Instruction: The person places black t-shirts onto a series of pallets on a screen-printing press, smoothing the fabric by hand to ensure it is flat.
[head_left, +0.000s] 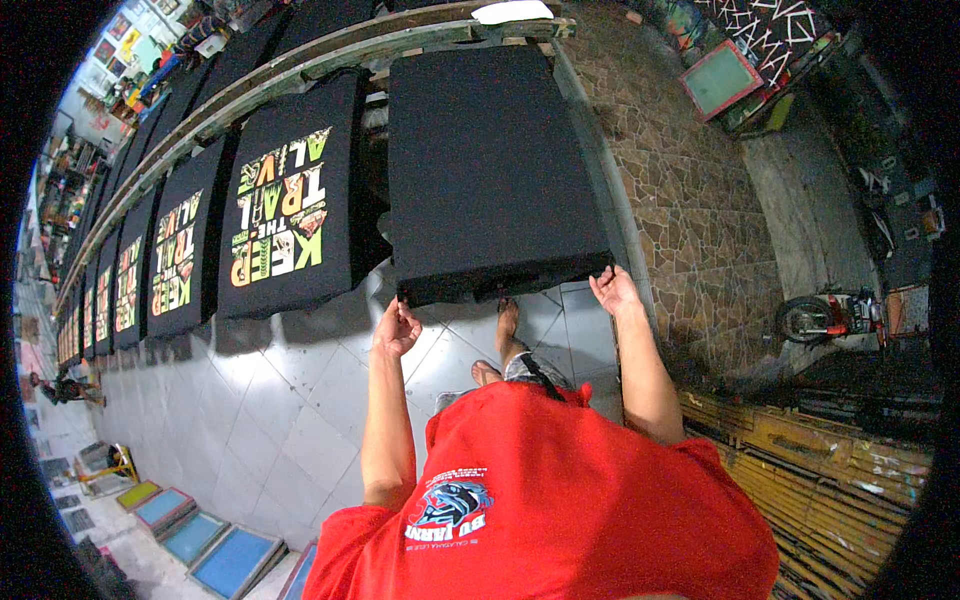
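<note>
A plain black T-shirt (487, 165) lies stretched flat over a printing board in front of me, its near edge hanging down. My left hand (396, 328) pinches the near left corner of the cloth between thumb and fingers. At the near right corner, my right hand (615, 289) grips the hem the same way. Left of it, another black T-shirt (289, 202) on its own board carries a colourful lettered print. The boards themselves are mostly hidden under the fabric.
More printed black shirts (176, 251) continue in a row to the left. A long rail (300, 64) runs behind them, with a white item (512, 11) on its end. Framed screens (236, 559) lean at lower left. A green screen (721, 80) and a motorcycle (825, 316) are at right.
</note>
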